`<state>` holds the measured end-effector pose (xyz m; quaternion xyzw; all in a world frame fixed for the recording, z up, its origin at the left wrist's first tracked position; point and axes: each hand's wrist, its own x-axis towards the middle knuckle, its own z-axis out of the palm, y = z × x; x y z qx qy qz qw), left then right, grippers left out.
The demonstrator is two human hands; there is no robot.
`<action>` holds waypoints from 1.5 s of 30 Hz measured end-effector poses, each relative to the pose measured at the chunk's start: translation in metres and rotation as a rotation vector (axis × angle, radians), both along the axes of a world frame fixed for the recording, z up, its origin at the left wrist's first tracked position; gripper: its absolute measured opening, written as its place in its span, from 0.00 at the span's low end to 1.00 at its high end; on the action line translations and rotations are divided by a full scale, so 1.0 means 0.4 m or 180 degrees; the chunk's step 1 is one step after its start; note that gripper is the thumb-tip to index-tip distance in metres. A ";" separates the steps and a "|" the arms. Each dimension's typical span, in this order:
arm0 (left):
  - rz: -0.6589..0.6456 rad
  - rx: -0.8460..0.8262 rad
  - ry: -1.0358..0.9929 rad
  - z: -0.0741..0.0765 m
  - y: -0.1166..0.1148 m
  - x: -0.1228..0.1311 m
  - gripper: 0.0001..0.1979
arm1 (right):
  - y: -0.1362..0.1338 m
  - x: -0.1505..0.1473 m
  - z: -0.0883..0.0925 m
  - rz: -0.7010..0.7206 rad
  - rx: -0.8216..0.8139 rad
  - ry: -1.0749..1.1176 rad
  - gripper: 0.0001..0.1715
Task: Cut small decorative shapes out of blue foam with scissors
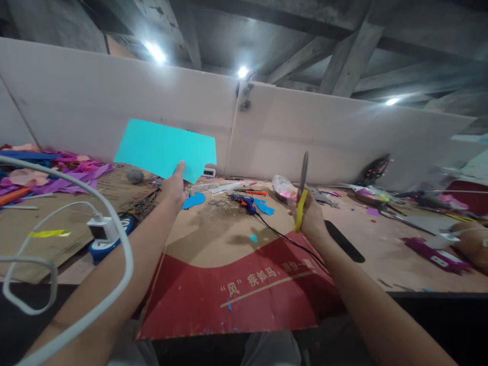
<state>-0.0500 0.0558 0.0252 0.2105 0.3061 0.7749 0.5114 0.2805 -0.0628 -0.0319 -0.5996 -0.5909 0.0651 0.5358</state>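
A turquoise sheet of paper [168, 147] is raised at the left by my left hand [176, 187], its thumb lying on the near edge. One lower corner of the sheet looks cut or notched. On the other side, my right hand [308, 211] grips a pair of scissors [304, 175] with yellow handles, blades pointing up and apart from the paper. Between the hands, a blue glue gun [248, 204] rests on the cardboard, close to blue cut-out pieces [264, 206]. Another blue cut-out [194, 200] lies beside my left wrist. A small turquoise scrap [253, 238] sits nearer to me.
Red-and-brown cardboard [236, 290] covers the table before me. A white cable [127, 244] loops across my left arm, near a charger on a power strip [114, 236]. Coloured paper strips [72, 173] are piled far left. Another person's arm [473, 239] shows at right.
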 end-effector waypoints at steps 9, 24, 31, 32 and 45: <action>-0.0667 0.0074 -0.0251 0.005 -0.034 0.038 0.05 | 0.044 -0.370 0.102 0.1560 0.0145 0.1165 0.28; -0.0964 0.0288 -0.0351 0.002 -0.064 0.073 0.16 | 0.040 -0.382 0.011 0.1868 -0.0914 0.1521 0.27; -0.1243 0.0520 -0.0345 -0.007 -0.084 0.098 0.16 | 0.033 -0.386 0.011 0.2143 -0.0934 0.1731 0.28; -0.1247 0.0498 -0.0364 -0.006 -0.086 0.099 0.15 | 0.033 -0.387 0.010 0.2160 -0.0935 0.1694 0.28; -0.1316 0.0511 -0.0483 -0.009 -0.093 0.107 0.17 | 0.034 -0.387 0.017 0.2204 -0.0842 0.2058 0.30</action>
